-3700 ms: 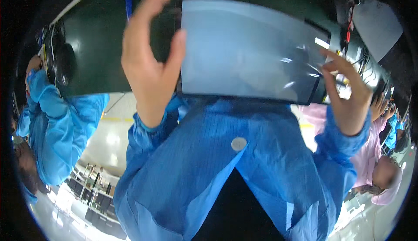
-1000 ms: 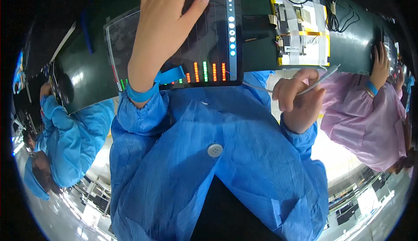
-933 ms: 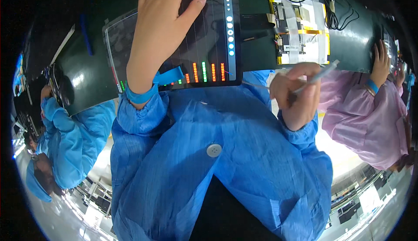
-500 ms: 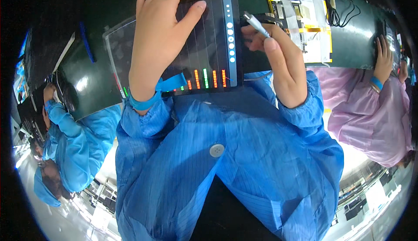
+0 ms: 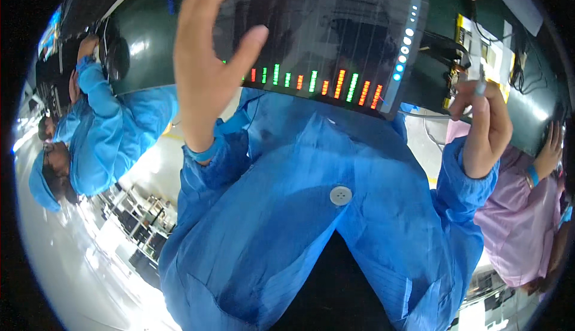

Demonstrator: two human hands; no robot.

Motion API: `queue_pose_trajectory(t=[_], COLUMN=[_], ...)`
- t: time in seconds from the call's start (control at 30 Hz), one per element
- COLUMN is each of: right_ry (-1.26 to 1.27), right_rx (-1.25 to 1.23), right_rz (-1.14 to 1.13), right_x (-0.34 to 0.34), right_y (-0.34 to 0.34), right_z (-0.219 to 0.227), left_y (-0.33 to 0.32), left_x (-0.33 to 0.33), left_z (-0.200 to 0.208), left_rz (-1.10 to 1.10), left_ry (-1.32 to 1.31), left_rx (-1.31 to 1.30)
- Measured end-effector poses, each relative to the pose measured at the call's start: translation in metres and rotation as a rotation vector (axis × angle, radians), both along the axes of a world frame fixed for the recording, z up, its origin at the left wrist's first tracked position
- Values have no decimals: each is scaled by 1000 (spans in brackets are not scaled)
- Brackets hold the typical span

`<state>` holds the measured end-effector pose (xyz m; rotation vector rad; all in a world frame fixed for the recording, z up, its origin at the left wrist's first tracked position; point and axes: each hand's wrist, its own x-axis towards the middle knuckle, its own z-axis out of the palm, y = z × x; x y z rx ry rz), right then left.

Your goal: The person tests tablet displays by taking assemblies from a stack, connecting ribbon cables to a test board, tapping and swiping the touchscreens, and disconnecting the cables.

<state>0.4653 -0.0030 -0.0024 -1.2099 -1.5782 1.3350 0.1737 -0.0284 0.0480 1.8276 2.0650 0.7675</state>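
Note:
A tablet (image 5: 335,32) with a dark screen lies before me, showing a row of red and green bars and a column of round icons along its right side. Over its left part, my left hand (image 5: 209,61) is open, fingers spread and thumb apart; whether it touches the glass I cannot tell. Right of the tablet, my right hand (image 5: 488,118) pinches a grey cable plug (image 5: 481,82) between thumb and fingers, its tip pointing away from me. A blue band circles my left wrist.
Beyond my right hand lies an opened device with yellow edges (image 5: 460,32), with black cables (image 5: 521,70) next to it. A person in light blue (image 5: 114,133) works at the left, another in pink (image 5: 521,223) at the right. The dark green tabletop (image 5: 144,26) runs between.
The whole view has shifted, and the tablet now appears farther right with more of its screen showing. My right hand, still holding the plug, has moved right, away from the tablet's edge.

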Motion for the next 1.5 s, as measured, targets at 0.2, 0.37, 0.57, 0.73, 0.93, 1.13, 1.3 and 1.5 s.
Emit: queue_pose_trajectory(t=[0.2,0.37,0.57,0.73,0.93,1.13,1.3,1.5], right_ry=[-44,-6,56,93,-471,-520,-496,-430], right_rx=[-3,-69,3,29,318,392,417,420], right_rz=[22,43,63,11,135,135,216,247], right_x=[4,6,6,8,-9,-13,-14,-13], right_y=[4,5,6,2,12,20,20,23], right_z=[-3,8,1,6,-2,-13,-15,-15], left_y=[-36,-48,-54,-50,-49,-26,-11,-6], left_x=[-23,-24,-15,-10,-24,-60,-70,-56], left_z=[-44,-51,-54,-54,-51,-61,-70,-64], left_rz=[-171,-124,-95,-119,-93,31,-20,105], left_ry=[178,22,41,94,79,-85,-197,-329], left_rx=[87,137,102,75,131,104,-2,-3])
